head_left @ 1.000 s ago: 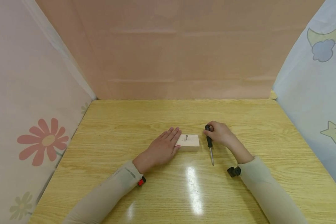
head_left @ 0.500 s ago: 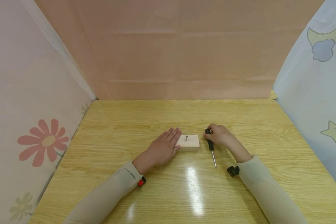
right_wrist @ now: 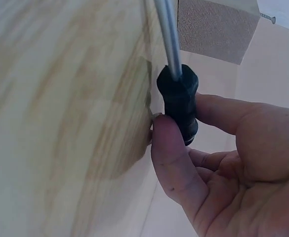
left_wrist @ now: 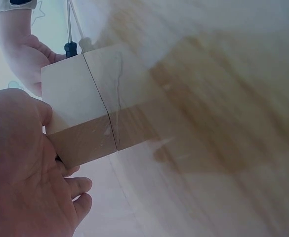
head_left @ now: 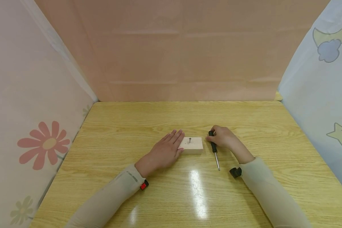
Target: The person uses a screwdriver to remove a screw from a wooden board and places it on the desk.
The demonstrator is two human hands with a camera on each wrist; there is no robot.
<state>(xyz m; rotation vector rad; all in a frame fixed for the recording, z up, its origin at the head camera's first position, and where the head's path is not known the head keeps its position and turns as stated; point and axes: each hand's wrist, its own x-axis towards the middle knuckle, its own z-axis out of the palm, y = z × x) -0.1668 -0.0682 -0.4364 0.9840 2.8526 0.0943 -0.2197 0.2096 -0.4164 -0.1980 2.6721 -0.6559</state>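
Observation:
A pale wooden block (head_left: 192,145) lies on the table with a metal screw (head_left: 189,140) standing upright in its top. My left hand (head_left: 165,151) rests on the block's left end, fingers straight and reaching past the far edge, thumb by the near side. In the left wrist view the block (left_wrist: 77,94) shows beside the palm, mirrored in the glossy tabletop. Right of the block, my right hand (head_left: 223,136) pinches the black handle of a screwdriver (right_wrist: 181,101) between thumb and fingers. The shaft points toward me, its tip low over the table.
The wood-grain table (head_left: 125,120) has a glossy surface with a bright reflection in front of the block. A plain panel (head_left: 182,57) stands along the back, and printed sheets flank both sides. Each sleeve carries a small dark device at the wrist.
The screwdriver's tip has shifted slightly right and toward me, its handle sinking a little in the right hand's grip. The left hand and block have stayed in place.

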